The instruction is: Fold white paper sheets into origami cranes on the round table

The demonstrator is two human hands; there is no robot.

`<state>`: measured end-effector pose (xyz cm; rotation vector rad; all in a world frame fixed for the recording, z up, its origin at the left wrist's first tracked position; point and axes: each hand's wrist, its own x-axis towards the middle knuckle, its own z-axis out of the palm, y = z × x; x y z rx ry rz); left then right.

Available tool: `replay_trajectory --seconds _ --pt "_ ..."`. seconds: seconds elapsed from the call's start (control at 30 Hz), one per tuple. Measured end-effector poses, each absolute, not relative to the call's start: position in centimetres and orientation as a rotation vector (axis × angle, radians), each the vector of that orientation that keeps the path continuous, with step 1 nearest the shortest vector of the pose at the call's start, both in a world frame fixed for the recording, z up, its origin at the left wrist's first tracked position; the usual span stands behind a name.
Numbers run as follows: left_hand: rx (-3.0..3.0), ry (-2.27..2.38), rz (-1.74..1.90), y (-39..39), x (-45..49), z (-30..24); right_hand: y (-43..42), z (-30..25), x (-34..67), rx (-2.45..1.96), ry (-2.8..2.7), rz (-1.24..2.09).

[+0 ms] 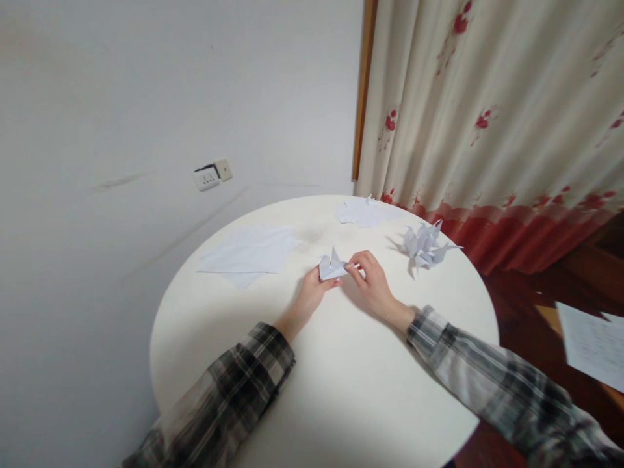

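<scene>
A small folded white paper crane (pixel 332 267) is held between my two hands over the middle of the round table. One thin point of it sticks upward. My left hand (pixel 312 290) grips its lower left side, thumb and fingers closed around the paper. With thumb and fingertips, my right hand (pixel 369 276) pinches the crane's right end. The undersides of the folds are hidden by my fingers. To the right of my right hand lies a pile of folded paper cranes (pixel 423 246), their wings and points jutting out in several directions.
White paper sheets (pixel 248 252) lie at the left on the white round table (pixel 341 390). More paper (pixel 363 212) rests at the far edge. Beyond stand a wall with a socket (pixel 207 179) and a floral curtain (pixel 468 130). Written sheets (pixel 592 344) lie off to the right.
</scene>
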<state>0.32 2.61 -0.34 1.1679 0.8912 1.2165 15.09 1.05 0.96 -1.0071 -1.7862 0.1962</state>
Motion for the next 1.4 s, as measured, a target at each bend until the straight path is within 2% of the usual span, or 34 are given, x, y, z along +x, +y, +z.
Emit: replay_trajectory --seconds 0.4,1.0,1.23,1.4 --pt "1.158 0.847 1.163 1.8 0.4 0.5 1.0 1.3 15.9 -0.850 -1.901 0.020" --pt "1.270 0.758 1.094 1.8 0.0 -0.1 1.3 1.3 16.0 -0.950 -1.914 0.035" --pt "1.144 0.730 1.075 1.7 0.0 0.0 1.3 1.3 15.9 -0.954 -1.933 0.029" --pt "1.146 0.719 1.075 1.8 0.1 0.0 1.1 1.3 15.8 -1.006 -1.868 0.119"
